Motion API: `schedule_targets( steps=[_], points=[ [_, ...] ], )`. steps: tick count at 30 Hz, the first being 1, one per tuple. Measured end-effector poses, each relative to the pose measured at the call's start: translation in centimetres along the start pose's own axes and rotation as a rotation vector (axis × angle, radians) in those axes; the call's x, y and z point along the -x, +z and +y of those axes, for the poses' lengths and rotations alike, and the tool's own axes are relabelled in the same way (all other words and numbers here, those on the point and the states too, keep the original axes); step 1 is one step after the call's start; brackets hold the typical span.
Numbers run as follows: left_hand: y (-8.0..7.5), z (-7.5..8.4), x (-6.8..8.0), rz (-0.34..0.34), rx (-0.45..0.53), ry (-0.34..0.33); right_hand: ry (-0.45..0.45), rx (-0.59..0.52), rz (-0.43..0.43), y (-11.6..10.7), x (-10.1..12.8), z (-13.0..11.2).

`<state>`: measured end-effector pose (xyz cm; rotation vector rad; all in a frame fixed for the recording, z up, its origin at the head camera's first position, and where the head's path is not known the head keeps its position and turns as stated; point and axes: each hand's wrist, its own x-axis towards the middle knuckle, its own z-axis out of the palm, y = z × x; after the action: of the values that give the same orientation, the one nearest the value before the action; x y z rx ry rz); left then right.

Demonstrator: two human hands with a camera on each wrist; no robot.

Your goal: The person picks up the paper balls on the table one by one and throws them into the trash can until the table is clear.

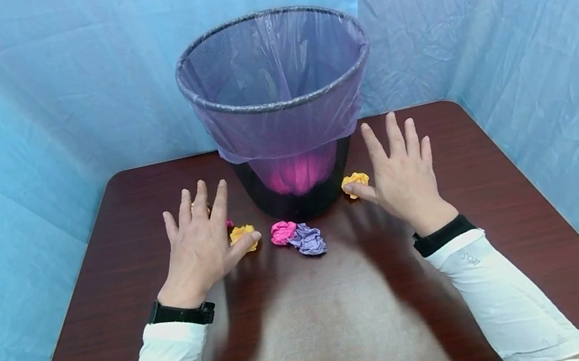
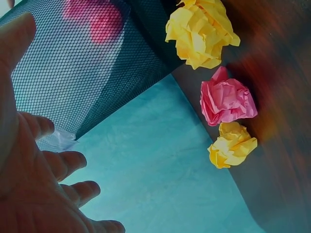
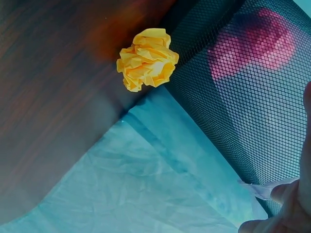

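Observation:
My left hand (image 1: 198, 240) hovers flat over the dark wooden table (image 1: 500, 185) with fingers spread and holds nothing. Its thumb lies beside a yellow paper ball (image 1: 243, 234). A pink ball (image 1: 282, 232) and a purple ball (image 1: 308, 240) lie just right of it. My right hand (image 1: 405, 173) is also spread and empty, its thumb touching or nearly touching another yellow ball (image 1: 355, 183). In the left wrist view a yellow ball (image 2: 201, 33), a pink ball (image 2: 227, 102) and a smaller yellow ball (image 2: 232, 144) lie ahead of the fingers (image 2: 68, 162). The right wrist view shows one yellow ball (image 3: 147, 59).
A black mesh bin (image 1: 279, 113) with a purple liner stands between the hands at the table's far middle; something pink (image 1: 296, 173) shows through its mesh. Blue cloth (image 1: 17, 110) hangs behind and on both sides. The table's near half is bare.

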<state>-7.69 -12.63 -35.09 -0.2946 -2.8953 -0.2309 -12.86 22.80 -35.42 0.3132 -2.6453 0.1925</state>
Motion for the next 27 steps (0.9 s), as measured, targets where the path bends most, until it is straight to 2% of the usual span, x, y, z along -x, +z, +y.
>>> schedule_targets(
  steps=[14, 27],
  points=[
    [0.7, 0.2, 0.2, -0.026, -0.001, -0.005, -0.006, -0.011, 0.014, 1.1, 0.9, 0.1],
    [1.7, 0.3, 0.2, -0.039, -0.004, -0.011, 0.012, -0.008, -0.029, 2.4, 1.8, 0.2]
  ],
)
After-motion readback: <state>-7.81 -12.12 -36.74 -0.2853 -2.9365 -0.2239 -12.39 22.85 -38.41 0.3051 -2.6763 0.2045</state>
